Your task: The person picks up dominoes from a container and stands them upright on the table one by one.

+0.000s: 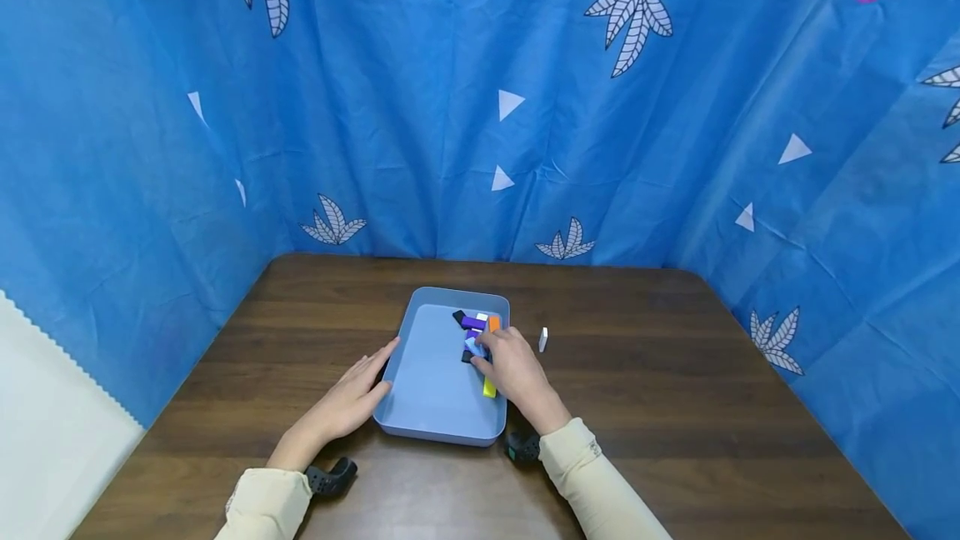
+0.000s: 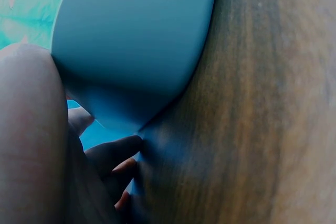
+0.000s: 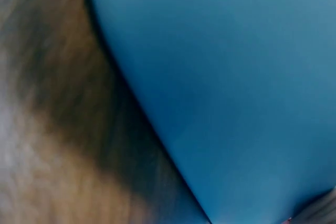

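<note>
A shallow blue tray (image 1: 435, 394) sits on the table, with several small, flat coloured blocks gathered along its right side. Among them are a purple block (image 1: 473, 322), an orange block (image 1: 494, 323), a yellow block (image 1: 490, 387) and a black block (image 1: 460, 317). My right hand (image 1: 516, 365) reaches over the tray's right wall and pinches a light blue block (image 1: 474, 346) between thumb and fingers. My left hand (image 1: 348, 398) rests against the tray's left side with its fingers extended. The left wrist view shows the thumb (image 2: 31, 129) close by the tray's outer wall (image 2: 136, 30).
A white block (image 1: 543, 339) stands on the brown wooden table (image 1: 637, 407), just right of the tray. A blue patterned curtain (image 1: 420, 107) hangs behind and along the sides of the table. Black wrist straps (image 1: 333, 477) show at both wrists.
</note>
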`<state>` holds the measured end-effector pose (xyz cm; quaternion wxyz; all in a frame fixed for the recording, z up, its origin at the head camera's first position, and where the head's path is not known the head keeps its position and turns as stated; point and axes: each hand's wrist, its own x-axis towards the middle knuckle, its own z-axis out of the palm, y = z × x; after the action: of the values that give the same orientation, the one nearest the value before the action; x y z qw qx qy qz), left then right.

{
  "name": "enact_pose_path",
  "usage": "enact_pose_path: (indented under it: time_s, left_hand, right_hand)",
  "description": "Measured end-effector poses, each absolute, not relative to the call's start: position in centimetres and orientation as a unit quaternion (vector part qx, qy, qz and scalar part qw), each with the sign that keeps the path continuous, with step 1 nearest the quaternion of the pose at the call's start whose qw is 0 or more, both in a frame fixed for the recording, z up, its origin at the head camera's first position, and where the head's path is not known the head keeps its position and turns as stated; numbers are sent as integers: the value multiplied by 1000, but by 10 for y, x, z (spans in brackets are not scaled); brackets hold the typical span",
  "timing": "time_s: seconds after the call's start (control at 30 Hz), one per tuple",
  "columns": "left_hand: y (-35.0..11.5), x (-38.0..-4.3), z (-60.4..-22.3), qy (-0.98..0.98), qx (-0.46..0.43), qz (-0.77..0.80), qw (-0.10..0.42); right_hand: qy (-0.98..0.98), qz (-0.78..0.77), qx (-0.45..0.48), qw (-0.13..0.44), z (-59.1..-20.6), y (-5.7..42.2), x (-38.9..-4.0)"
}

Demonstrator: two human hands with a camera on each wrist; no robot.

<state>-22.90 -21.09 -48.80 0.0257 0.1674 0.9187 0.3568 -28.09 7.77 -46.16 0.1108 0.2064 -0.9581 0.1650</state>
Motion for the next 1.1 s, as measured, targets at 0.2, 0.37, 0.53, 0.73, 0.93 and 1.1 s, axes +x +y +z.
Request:
enact_pose_path:
  time_s: [0.2, 0.37, 0.53, 0.73, 0.93, 1.1]
  left_hand:
    - [-212, -228, -488, 919, 170, 355, 27]
    - [-213, -230, -486, 920, 172, 352, 19]
    - [-213, -230, -487, 920, 176, 350, 21]
    - [-213, -231, -486, 919, 184, 348, 5]
    - [-211, -232, -486, 920, 179, 349, 9]
    - [-210, -232, -489, 920, 179, 348, 14]
  right_hand:
    - [-956, 171, 207, 122, -465, 78, -278]
    - [-951, 163, 222, 142, -463, 77, -281]
    - [-950, 167, 227, 135, -462, 79, -281]
    - [-951, 142, 241, 128, -460, 79, -283]
    - [-954, 123, 243, 123, -458, 80, -285]
    - [-954, 125, 243, 121, -462, 82, -285]
